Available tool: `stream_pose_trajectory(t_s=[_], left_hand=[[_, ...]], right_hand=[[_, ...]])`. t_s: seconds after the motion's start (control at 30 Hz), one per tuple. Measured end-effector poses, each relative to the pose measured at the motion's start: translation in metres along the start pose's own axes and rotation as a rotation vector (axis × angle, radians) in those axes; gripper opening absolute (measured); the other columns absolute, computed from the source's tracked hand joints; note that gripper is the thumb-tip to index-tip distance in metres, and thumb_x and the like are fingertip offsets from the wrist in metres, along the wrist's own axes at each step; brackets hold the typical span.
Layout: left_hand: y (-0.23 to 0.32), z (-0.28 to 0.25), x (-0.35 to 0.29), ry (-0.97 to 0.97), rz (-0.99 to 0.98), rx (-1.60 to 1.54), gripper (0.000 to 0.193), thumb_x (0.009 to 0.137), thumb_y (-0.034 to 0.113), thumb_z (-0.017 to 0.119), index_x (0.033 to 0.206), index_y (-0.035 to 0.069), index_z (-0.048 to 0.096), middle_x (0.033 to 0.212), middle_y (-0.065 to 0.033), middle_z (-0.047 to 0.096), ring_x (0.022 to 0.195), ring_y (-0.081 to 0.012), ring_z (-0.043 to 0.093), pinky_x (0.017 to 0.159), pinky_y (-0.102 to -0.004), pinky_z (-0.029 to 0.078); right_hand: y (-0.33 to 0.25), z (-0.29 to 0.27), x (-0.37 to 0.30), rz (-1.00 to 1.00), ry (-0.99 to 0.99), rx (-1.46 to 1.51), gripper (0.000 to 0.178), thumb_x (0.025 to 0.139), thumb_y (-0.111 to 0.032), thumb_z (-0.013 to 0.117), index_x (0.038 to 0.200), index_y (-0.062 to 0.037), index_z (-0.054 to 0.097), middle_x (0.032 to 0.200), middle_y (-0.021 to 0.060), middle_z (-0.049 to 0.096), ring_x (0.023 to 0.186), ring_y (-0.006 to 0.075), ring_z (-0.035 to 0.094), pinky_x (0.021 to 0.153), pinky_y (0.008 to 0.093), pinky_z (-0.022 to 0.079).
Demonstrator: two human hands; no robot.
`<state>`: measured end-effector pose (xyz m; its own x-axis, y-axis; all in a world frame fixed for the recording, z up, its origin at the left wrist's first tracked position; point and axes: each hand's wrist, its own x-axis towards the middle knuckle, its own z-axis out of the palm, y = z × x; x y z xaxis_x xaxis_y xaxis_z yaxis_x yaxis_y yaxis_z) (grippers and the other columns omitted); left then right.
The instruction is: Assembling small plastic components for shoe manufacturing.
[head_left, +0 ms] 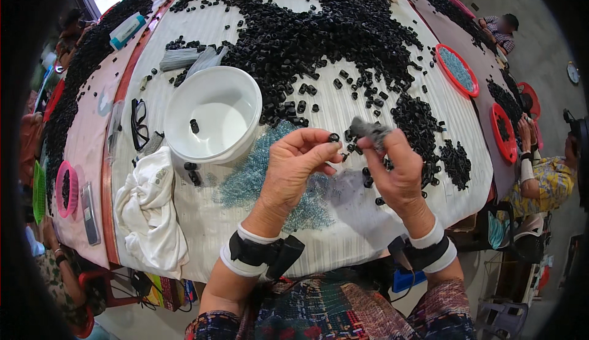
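Head view: left hand (291,168) pinches a black cap (334,137) at its fingertips; right hand (397,171) grips a grey bundle (369,131) just beside it, presumably for close fingerwork; bluish bits (242,183) lie under the left hand and a white bowl (184,151) stands adjacent, both seemingly within reach; black pieces (331,33) heap beyond.

Clearances and obstructions, clock face centred between the left hand (291,171) and right hand (402,171):
- 6 o'clock: open lane of pale tablecloth (362,239) between the forearms.
- 4 o'clock: bare cloth outside the right wrist.
- 8 o'clock: bare cloth between left forearm and bundled white cloth (150,208).
- 9: loose pale-blue pieces (248,183), low, in the way.
- 10: white basin (227,119), raised rim, open top.
- 12: broad black mound (307,45), blocking.
- 2–3: smaller black heaps (411,116).
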<state>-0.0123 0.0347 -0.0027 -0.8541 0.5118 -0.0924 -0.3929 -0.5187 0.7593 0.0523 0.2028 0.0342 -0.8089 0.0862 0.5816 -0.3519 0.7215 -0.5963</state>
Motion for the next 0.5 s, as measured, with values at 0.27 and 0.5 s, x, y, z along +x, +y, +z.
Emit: stream_pose_trajectory(t_s=[0.27, 0.5], left_hand=[[0.003, -0.002, 0.002, 0.02, 0.004, -0.048, 0.019, 0.082, 0.004, 0.067, 0.098, -0.003, 0.06, 0.086, -0.0099, 0.067, 0.074, -0.0151, 0.066, 0.058, -0.0232, 0.055], [0.002, -0.003, 0.001, 0.004, -0.003, -0.049, 0.02, 0.082, 0.004, 0.068, 0.099, -0.003, 0.06, 0.085, -0.01, 0.066, 0.073, -0.0152, 0.066, 0.057, -0.0231, 0.055]], right_hand=[[0.026, 0.016, -0.011, -0.266, -0.292, -0.26, 0.023, 0.067, 0.007, 0.057, 0.089, -0.0007, 0.058, 0.08, 0.0107, 0.058, 0.078, 0.0274, 0.056, 0.067, 0.0351, 0.049], [0.034, 0.03, -0.01, -0.215, -0.33, -0.313, 0.024, 0.067, 0.005, 0.057, 0.091, -0.0012, 0.058, 0.083, 0.0101, 0.058, 0.08, 0.0272, 0.057, 0.069, 0.035, 0.049]])
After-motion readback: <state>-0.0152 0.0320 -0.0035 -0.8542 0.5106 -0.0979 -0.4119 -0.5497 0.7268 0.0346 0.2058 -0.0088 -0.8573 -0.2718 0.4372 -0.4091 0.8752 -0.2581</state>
